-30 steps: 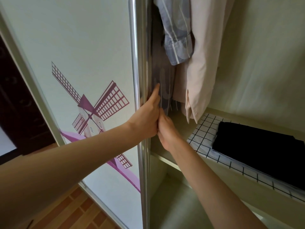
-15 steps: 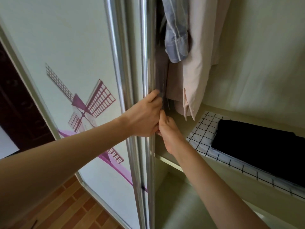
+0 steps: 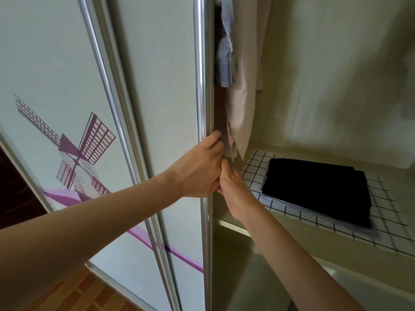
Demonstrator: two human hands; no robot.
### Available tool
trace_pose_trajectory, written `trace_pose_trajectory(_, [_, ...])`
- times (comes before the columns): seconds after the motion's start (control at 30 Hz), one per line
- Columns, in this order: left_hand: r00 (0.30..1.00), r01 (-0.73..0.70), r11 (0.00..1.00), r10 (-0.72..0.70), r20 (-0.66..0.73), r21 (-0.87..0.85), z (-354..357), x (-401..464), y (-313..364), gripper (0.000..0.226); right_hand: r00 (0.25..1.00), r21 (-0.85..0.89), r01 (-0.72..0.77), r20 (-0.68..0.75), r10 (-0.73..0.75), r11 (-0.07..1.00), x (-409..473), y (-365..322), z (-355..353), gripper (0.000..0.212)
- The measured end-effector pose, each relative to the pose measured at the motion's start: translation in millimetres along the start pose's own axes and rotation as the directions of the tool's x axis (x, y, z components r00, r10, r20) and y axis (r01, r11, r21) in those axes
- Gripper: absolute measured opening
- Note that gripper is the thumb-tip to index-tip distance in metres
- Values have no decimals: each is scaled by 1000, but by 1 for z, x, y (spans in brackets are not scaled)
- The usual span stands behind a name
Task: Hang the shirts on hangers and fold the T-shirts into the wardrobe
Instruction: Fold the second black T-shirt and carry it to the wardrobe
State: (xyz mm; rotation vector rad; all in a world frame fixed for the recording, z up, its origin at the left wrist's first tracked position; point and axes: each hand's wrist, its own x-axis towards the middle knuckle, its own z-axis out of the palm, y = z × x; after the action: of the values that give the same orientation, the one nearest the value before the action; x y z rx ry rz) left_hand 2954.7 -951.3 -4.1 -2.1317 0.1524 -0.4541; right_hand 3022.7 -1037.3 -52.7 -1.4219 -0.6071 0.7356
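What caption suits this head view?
Both hands, left hand and right hand, grip the sliding door's edge beside hung shirts.

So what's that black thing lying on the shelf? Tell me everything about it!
It looks like a folded black T-shirt, soft cloth pressed into a flat, roughly rectangular pad. It lies flat on top of another folded garment, white with a thin black grid, and a pale blue-grey edge shows between them. Both rest on the cream wardrobe shelf, to the right of the hanging shirts. Neither hand touches it. No print or label shows, and its folds are too dark to make out.
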Motion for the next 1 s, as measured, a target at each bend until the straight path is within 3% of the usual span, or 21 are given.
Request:
trace_pose_trajectory(0.3, [991,-105,992,98,96,67,-38,32,35,41,988,-51,-47,-152,39,998,-35,4,-45,38])
trace_pose_trajectory(0.4, [992,-119,990,114,58,79,-52,45,47,38,972,-47,-73,-226,60,996,-49,2,-63,48])
trace_pose_trajectory(0.47, [990,-143,986,141,26,90,-59,57,57,40,969,-35,-54,-244,43,998,-62,2,-77,42])
trace_pose_trajectory(0.7, [972,-186,983,186,-142,12,-85,94,91,40,952,-16,-5,-307,0,1000,-105,-4,-122,35])
trace_pose_trajectory(0.77, [958,-165,985,149,-247,-44,-94,102,100,24,944,0,16,-329,-16,1000,-118,-5,-134,37])
trace_pose_trajectory(0.83, [923,-211,964,141,-358,-164,-105,110,104,23,939,-4,56,-341,-54,998,-131,-5,-147,38])
trace_pose_trajectory(0.87, [906,-223,966,156,-394,-130,-111,113,107,21,934,-10,81,-349,-79,997,-137,-4,-153,39])
trace_pose_trajectory(0.93, [865,-264,958,182,-468,-115,-123,117,113,18,919,-33,90,-383,-96,995,-149,-3,-163,45])
trace_pose_trajectory(1.0, [819,-299,941,169,-548,-157,-132,120,117,16,903,-74,51,-423,-78,996,-162,-4,-171,65])
